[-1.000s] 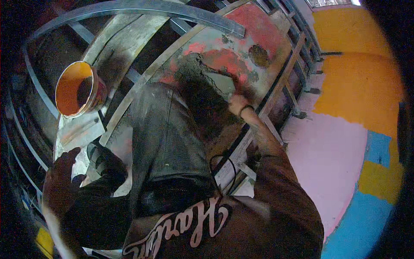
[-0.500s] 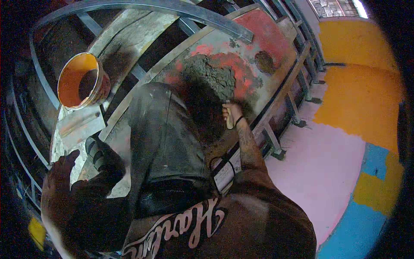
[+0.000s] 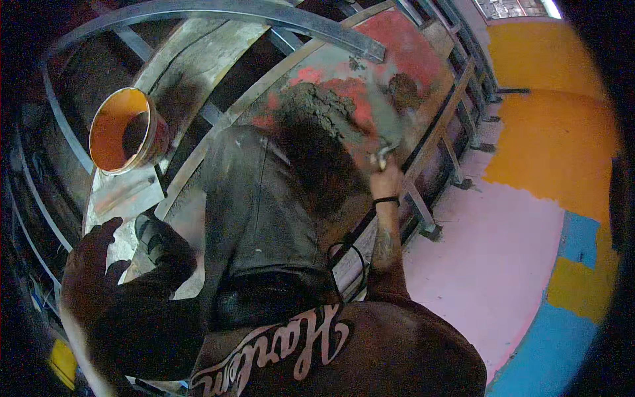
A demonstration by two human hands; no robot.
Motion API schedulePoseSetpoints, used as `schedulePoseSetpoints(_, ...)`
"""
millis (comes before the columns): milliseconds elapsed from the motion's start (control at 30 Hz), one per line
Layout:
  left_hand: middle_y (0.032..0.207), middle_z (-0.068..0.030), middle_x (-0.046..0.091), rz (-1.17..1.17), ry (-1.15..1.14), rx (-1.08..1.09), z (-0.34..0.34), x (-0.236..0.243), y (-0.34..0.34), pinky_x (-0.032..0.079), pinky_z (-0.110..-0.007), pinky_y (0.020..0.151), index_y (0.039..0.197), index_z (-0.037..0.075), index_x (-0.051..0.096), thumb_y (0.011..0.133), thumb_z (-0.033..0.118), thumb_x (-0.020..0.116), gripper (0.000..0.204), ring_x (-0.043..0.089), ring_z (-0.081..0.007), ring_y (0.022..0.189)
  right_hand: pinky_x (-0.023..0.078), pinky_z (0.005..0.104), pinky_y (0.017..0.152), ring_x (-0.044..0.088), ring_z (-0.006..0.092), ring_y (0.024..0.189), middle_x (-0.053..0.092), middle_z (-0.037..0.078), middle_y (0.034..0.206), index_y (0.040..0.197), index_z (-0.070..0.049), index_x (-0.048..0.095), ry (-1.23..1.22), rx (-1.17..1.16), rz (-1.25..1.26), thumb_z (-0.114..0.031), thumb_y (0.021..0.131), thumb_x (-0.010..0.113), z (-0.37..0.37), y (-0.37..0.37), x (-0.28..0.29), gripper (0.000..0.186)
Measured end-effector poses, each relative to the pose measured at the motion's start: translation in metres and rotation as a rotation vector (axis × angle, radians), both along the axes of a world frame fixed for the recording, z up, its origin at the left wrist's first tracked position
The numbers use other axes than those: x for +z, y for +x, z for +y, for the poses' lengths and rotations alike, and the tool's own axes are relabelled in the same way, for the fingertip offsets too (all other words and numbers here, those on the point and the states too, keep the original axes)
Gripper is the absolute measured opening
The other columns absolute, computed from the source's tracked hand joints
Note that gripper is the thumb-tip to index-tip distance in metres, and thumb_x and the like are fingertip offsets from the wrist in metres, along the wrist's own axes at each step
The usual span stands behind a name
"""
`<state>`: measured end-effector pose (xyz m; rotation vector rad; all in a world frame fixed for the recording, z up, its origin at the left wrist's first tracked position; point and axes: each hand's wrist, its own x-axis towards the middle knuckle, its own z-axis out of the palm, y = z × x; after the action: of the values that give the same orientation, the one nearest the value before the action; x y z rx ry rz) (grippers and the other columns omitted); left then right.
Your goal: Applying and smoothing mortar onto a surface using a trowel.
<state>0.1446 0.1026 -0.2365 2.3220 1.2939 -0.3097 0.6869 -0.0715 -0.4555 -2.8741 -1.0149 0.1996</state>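
Note:
My right hand [image 3: 387,178] is closed around the handle of a trowel. Its grey blade [image 3: 385,112], blurred by motion, lies over the red and grey surface [image 3: 423,56], just right of a heap of wet grey mortar [image 3: 314,109]. A small dark clump of mortar [image 3: 403,91] sits beyond the blade. My left hand [image 3: 96,251] hangs in shadow at the lower left, its fingers apart with nothing in them. Nearest to it are my sandalled foot [image 3: 155,235] and a flat rectangular finishing trowel [image 3: 129,192], smeared with mortar.
An orange-lined bucket [image 3: 102,142] stands on the pale ledge beside the finishing trowel. A curved metal rail [image 3: 218,8] arches overhead, and another metal railing [image 3: 456,99] runs along the right. Past it lies a floor painted pink [image 3: 489,264], orange [image 3: 549,139] and blue [image 3: 555,357].
My right hand has moved right with the trowel, its blade swinging from the mortar heap to the surface right of it. My left hand has barely moved.

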Motion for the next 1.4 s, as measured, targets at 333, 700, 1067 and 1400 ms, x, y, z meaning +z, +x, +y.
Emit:
schedulePoseSetpoints(333,0.123,-0.0145,0.064,0.013,-0.079,-0.034,0.016,-0.014,-0.005,0.049,-0.042,0.099,0.144,0.013,0.052,0.077,-0.002,0.076,0.073,0.061,-0.0321,0.110,0.055,0.0573,0.085,0.068,0.0420,0.092,0.072,0.020,0.106,0.122,-0.007,0.065,-0.148,0.353,0.106,-0.044,0.101,0.050,0.016,0.026,-0.150,0.045)
schedulePoseSetpoints(700,0.129,-0.0157,0.064,0.049,-0.078,0.000,0.007,-0.009,-0.012,0.053,-0.043,0.097,0.144,0.012,0.054,0.076,0.001,0.079,0.073,0.063,-0.0329,0.110,0.051,0.0484,0.088,0.064,0.0383,0.101,0.066,0.025,0.111,0.128,0.001,0.061,-0.375,0.233,0.535,-0.036,0.103,0.052,-0.216,-0.063,-0.092,0.045)
schedulePoseSetpoints(1067,0.134,-0.0148,0.062,0.095,0.024,-0.070,-0.004,-0.002,0.006,0.051,-0.043,0.101,0.142,0.013,0.055,0.080,0.003,0.077,0.067,0.062,-0.0328,0.118,0.054,0.0430,0.082,0.065,0.0300,0.092,0.067,0.016,0.106,0.128,-0.003,0.062,0.145,0.064,0.392,-0.036,0.098,0.065,0.043,-0.019,-0.152,0.044)
schedulePoseSetpoints(1400,0.142,-0.0109,0.060,0.059,-0.015,-0.061,0.002,0.008,0.016,0.050,-0.040,0.103,0.143,0.011,0.054,0.077,-0.005,0.076,0.071,0.061,-0.0308,0.119,0.056,0.0452,0.079,0.065,0.0278,0.078,0.070,0.012,0.099,0.124,-0.006,0.062,0.516,-0.214,0.838,-0.032,0.087,0.082,-0.043,-0.018,-0.055,0.049)
